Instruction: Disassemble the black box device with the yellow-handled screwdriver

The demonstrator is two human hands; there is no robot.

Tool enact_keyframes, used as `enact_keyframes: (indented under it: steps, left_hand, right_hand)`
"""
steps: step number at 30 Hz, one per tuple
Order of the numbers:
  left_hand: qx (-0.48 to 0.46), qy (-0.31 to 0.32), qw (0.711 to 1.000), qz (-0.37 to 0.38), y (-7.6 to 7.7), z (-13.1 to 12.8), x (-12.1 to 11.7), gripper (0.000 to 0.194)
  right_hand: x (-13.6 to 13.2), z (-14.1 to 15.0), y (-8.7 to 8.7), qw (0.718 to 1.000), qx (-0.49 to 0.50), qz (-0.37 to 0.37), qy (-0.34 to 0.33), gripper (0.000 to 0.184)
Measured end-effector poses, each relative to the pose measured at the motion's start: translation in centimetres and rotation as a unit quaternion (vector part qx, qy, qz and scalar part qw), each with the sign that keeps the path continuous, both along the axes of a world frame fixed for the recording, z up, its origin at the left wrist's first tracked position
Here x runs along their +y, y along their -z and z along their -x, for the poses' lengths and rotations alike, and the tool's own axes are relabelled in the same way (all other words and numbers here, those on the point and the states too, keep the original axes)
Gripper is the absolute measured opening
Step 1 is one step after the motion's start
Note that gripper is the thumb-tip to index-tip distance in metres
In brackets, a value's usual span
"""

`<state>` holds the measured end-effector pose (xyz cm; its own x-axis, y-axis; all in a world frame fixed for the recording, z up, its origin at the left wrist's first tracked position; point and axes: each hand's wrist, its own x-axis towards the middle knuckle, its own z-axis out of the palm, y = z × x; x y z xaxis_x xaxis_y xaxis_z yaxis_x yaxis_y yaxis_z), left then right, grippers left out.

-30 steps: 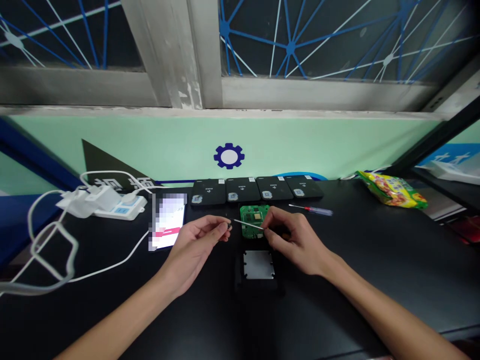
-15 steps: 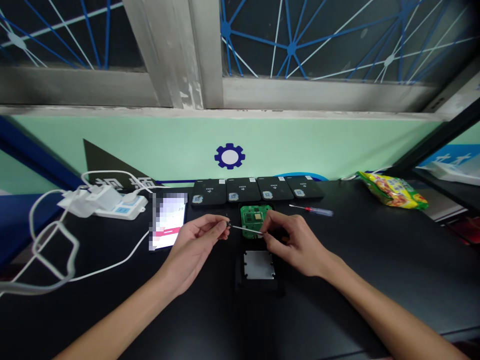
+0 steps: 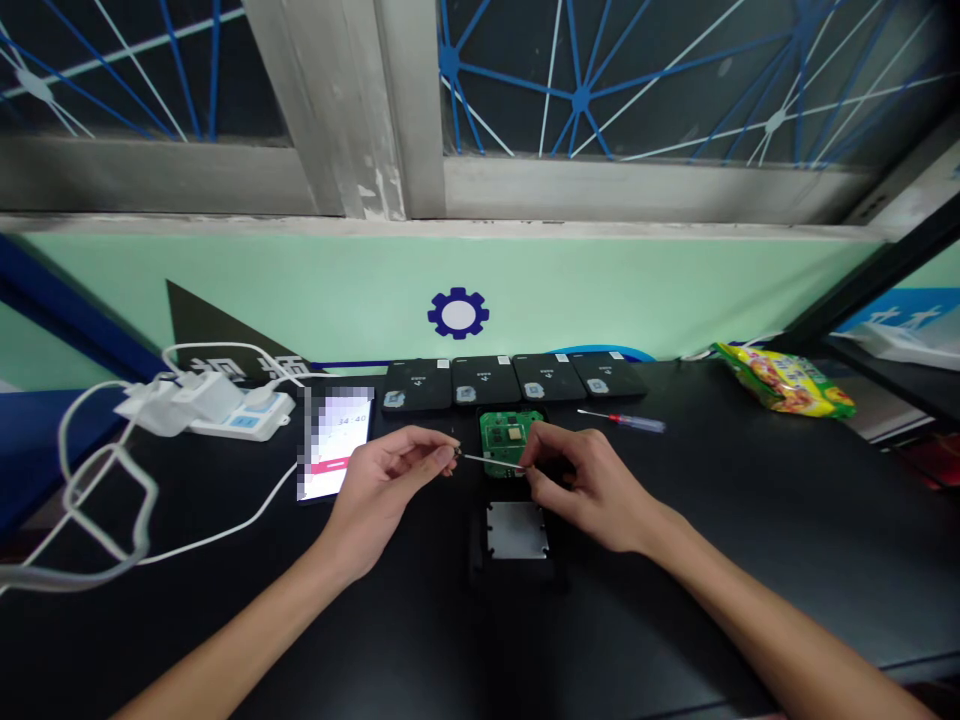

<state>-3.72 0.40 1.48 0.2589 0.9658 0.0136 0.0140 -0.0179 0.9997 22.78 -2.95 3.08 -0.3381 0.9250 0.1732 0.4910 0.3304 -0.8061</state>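
My left hand [image 3: 382, 485] pinches a tiny dark part [image 3: 454, 455] between thumb and forefinger. My right hand [image 3: 585, 485] grips a thin metal tool [image 3: 491, 461] whose tip points left and meets that part. Both hands hover just in front of a green circuit board [image 3: 508, 434] lying on the black table [image 3: 750, 520]. Below the hands rests an open black case with a grey metal plate [image 3: 516, 530] inside.
Several black devices [image 3: 514, 380] line the wall behind the board. A red-and-clear screwdriver [image 3: 622, 418] lies to the right, a yellow snack bag [image 3: 784, 380] farther right. A lit phone [image 3: 335, 445], a white power strip [image 3: 217, 408] and looped cables [image 3: 97, 480] sit left.
The tool's tip has drawn in slightly toward the part in my left hand, which has dipped a little. Nothing else moved.
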Motion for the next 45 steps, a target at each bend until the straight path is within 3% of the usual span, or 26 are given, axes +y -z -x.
enact_keyframes:
  steps: [5, 13, 24, 35, 45]
  left_hand:
    - [0.043, 0.003, 0.998, -0.043, 0.19, 0.23, 0.17, 0.022]
    - [0.013, -0.011, 1.000, -0.019, 0.10, 0.14, 0.06, 0.024]
    - [0.068, 0.003, 0.996, -0.063, -0.25, 0.23, -0.01, 0.016]
    - [0.079, 0.011, 0.994, -0.077, -0.01, 0.15, 0.06, 0.015]
    - [0.079, 0.007, 0.992, -0.097, 0.30, -0.14, -0.25, 0.014]
  right_hand:
    - [-0.01, 0.07, -0.02, 1.000, -0.002, -0.007, 0.002, 0.009]
    - [0.12, 0.00, -0.01, 1.000, 0.009, 0.000, 0.016, 0.006]
    - [0.17, -0.03, 0.07, 1.000, -0.025, -0.011, 0.009, 0.007]
    - [0.23, -0.15, 0.32, 0.996, -0.074, -0.055, 0.010, 0.007]
    - [0.03, -0.14, 0.37, 0.995, -0.082, -0.049, 0.008, 0.007]
